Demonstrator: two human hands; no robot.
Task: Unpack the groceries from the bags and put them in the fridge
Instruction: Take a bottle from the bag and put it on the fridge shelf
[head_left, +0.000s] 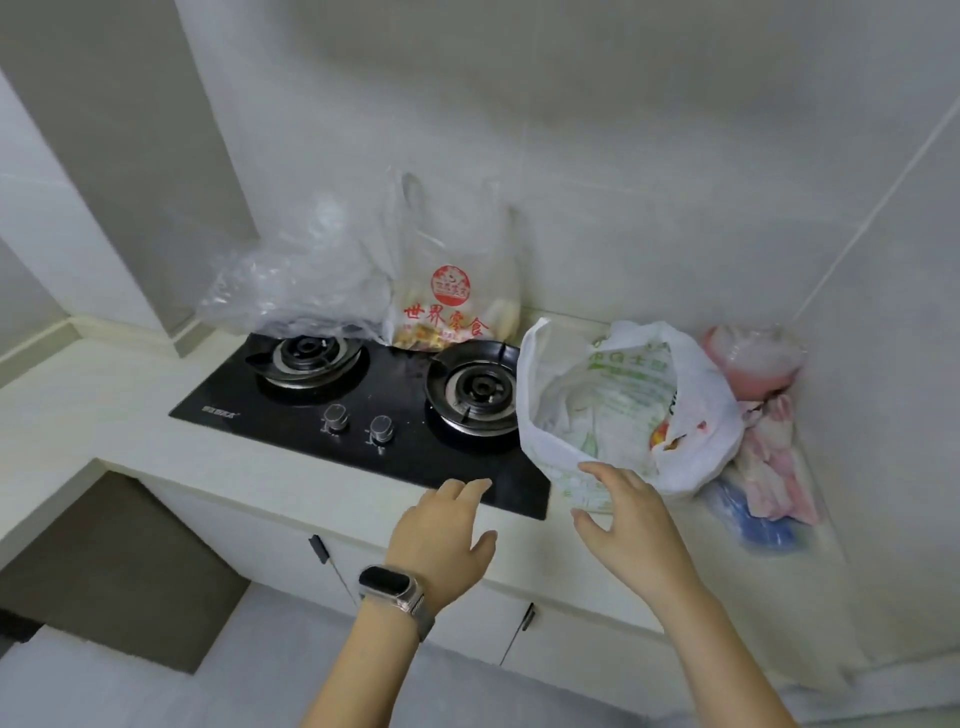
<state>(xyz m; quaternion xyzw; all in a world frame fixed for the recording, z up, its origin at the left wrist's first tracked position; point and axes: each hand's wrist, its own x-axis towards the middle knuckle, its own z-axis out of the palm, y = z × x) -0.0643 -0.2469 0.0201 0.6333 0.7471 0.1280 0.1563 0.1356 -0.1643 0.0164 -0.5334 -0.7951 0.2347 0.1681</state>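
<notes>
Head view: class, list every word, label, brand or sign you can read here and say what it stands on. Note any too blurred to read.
"世界零食", in red: on the clear bag with red print behind the stove.
Round red seal above it: characters too small to read.
Green print on the white bag: blurred, unreadable.
Brand mark on the black stove, front left corner: too small to read.
Watch face: dark, no text.

The clear bag (451, 291) behind the hob (358, 415) bears red characters 世界零食 under a round red seal. Green print on the white bag (618, 395) and the hob's brand mark are unreadable.
</notes>
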